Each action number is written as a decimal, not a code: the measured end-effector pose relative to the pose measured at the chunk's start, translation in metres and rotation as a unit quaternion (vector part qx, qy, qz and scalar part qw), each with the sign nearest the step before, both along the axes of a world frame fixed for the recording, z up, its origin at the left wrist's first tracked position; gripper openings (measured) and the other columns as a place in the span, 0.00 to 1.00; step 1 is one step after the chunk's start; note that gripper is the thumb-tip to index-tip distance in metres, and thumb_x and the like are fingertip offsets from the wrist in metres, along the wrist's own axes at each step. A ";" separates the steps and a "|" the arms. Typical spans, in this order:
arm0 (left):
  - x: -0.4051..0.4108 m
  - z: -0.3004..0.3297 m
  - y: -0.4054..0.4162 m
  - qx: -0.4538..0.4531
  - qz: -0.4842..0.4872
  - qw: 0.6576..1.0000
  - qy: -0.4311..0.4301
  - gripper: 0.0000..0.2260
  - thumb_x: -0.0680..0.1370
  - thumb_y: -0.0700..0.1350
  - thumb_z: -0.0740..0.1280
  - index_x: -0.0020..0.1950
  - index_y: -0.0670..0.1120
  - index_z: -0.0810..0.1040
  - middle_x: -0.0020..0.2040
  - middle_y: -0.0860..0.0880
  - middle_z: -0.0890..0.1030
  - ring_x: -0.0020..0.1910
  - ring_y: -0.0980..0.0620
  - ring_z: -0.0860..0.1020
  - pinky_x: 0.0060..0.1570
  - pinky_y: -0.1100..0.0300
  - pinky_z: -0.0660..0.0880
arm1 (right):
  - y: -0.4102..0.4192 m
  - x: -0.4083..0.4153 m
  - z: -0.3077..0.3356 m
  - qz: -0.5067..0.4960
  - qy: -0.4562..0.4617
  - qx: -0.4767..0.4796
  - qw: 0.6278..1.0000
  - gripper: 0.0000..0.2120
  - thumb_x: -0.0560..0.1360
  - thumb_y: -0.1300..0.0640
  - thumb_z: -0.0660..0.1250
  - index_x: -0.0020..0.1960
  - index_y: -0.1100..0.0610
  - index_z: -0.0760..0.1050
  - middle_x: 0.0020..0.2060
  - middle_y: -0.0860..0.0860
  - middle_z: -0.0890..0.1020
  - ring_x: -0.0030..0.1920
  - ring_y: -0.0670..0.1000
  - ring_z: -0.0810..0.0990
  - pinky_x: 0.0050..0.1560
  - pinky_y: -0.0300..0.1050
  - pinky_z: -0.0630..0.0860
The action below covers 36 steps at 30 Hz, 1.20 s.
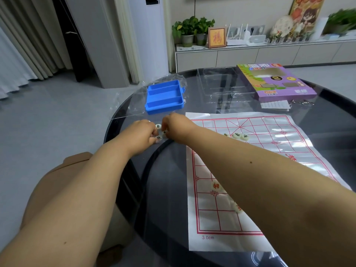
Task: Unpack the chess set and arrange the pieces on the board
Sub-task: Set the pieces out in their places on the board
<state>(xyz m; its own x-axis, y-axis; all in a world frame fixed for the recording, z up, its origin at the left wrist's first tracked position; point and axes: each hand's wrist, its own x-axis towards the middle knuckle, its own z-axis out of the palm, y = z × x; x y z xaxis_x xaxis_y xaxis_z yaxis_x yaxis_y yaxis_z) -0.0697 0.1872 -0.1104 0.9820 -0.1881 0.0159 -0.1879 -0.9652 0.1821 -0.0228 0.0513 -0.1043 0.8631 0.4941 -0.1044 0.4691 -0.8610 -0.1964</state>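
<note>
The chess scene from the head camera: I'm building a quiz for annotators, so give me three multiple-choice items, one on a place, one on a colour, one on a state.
1. Where does the blue box sit?
A. on the board sheet
B. on the glass table beyond the hands, left of the board sheet
C. on the floor

2. What colour are the grid lines on the board sheet?
A. red
B. black
C. green

3. What are the two hands doing?
A. resting flat on the board sheet
B. lifting the purple carton
C. fingering loose chess pieces beside the board sheet

Answers:
1 B, it stands on the table past the sheet's left edge.
2 A, the lines print red.
3 C, left hand and right hand meet over the loose pieces.
</note>
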 end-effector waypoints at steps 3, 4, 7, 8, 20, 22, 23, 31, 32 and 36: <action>-0.002 0.002 -0.002 0.018 0.004 1.000 -0.002 0.06 0.76 0.49 0.69 0.47 0.47 0.78 0.45 0.48 0.74 0.46 0.48 0.74 0.49 0.54 0.72 | 0.006 -0.003 -0.002 -0.009 -0.018 -0.023 1.000 0.17 0.76 0.58 0.66 0.64 0.59 0.71 0.60 0.57 0.75 0.56 0.56 0.76 0.54 0.45 0.73; -0.002 0.003 -0.003 0.022 0.006 1.000 -0.002 0.07 0.77 0.49 0.68 0.48 0.46 0.78 0.46 0.47 0.74 0.47 0.47 0.74 0.49 0.54 0.73 | 0.006 -0.004 -0.002 -0.004 -0.030 -0.031 0.999 0.17 0.76 0.59 0.65 0.64 0.59 0.70 0.60 0.58 0.74 0.58 0.57 0.76 0.55 0.46 0.73; -0.003 0.004 -0.003 0.037 0.011 0.999 0.002 0.09 0.77 0.49 0.68 0.50 0.44 0.79 0.48 0.44 0.76 0.49 0.44 0.76 0.51 0.52 0.74 | 0.004 -0.009 -0.001 0.022 -0.063 -0.048 0.997 0.19 0.76 0.62 0.65 0.66 0.61 0.68 0.62 0.58 0.73 0.61 0.56 0.73 0.58 0.46 0.71; -0.003 0.004 -0.003 0.042 0.011 0.999 0.007 0.09 0.77 0.50 0.67 0.50 0.44 0.79 0.49 0.43 0.76 0.49 0.43 0.76 0.50 0.52 0.74 | 0.003 -0.011 -0.001 0.030 -0.070 -0.049 0.996 0.19 0.76 0.63 0.64 0.66 0.61 0.68 0.63 0.57 0.72 0.62 0.56 0.73 0.59 0.45 0.71; -0.010 0.007 0.000 -0.035 0.026 0.999 -0.001 0.05 0.76 0.48 0.70 0.45 0.49 0.76 0.45 0.50 0.75 0.40 0.53 0.74 0.43 0.58 0.69 | -0.002 -0.014 -0.005 0.029 -0.035 -0.016 0.999 0.21 0.74 0.63 0.67 0.66 0.59 0.69 0.61 0.58 0.73 0.59 0.58 0.75 0.59 0.47 0.72; -0.012 0.017 0.005 -0.072 0.043 0.996 0.004 0.05 0.75 0.48 0.70 0.44 0.48 0.77 0.42 0.51 0.78 0.38 0.55 0.76 0.41 0.59 0.70 | -0.003 -0.014 -0.006 0.026 -0.021 0.010 0.999 0.18 0.75 0.61 0.66 0.65 0.59 0.71 0.60 0.58 0.73 0.57 0.58 0.76 0.58 0.48 0.74; -0.015 0.022 0.009 -0.086 0.054 0.995 0.008 0.05 0.75 0.48 0.70 0.44 0.48 0.78 0.40 0.51 0.79 0.38 0.54 0.77 0.41 0.58 0.72 | -0.003 -0.014 -0.006 0.023 -0.015 0.021 0.999 0.17 0.76 0.60 0.65 0.64 0.59 0.72 0.59 0.58 0.74 0.56 0.58 0.76 0.58 0.48 0.74; -0.035 0.030 0.042 -0.084 0.123 0.989 0.022 0.03 0.74 0.45 0.72 0.45 0.47 0.79 0.38 0.53 0.79 0.36 0.56 0.75 0.35 0.64 0.69 | 0.001 -0.022 -0.006 0.028 0.007 0.041 0.999 0.12 0.76 0.60 0.64 0.57 0.61 0.76 0.53 0.59 0.78 0.51 0.58 0.78 0.55 0.52 0.77; -0.037 0.029 0.044 -0.077 0.127 0.988 0.027 0.03 0.74 0.45 0.72 0.44 0.48 0.79 0.38 0.52 0.80 0.37 0.55 0.75 0.36 0.63 0.69 | 0.002 -0.024 -0.005 0.030 0.007 0.042 0.999 0.11 0.75 0.60 0.64 0.57 0.62 0.76 0.53 0.59 0.78 0.51 0.58 0.78 0.55 0.51 0.77; -0.038 0.017 0.040 -0.043 0.129 0.990 0.047 0.05 0.74 0.46 0.72 0.47 0.46 0.79 0.43 0.50 0.81 0.45 0.50 0.78 0.41 0.61 0.68 | 0.007 -0.031 -0.004 0.046 0.007 0.032 0.998 0.11 0.76 0.61 0.63 0.57 0.63 0.77 0.53 0.60 0.79 0.50 0.57 0.78 0.53 0.49 0.77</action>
<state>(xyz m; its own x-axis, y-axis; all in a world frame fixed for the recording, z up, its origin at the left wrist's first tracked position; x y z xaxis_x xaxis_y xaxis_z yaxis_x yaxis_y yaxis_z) -0.1079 0.2269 -0.0930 0.9950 0.0675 -0.0736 0.0851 -0.9587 0.2715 -0.0539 0.0581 -0.1079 0.8126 0.5769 -0.0825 0.5419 -0.8001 -0.2572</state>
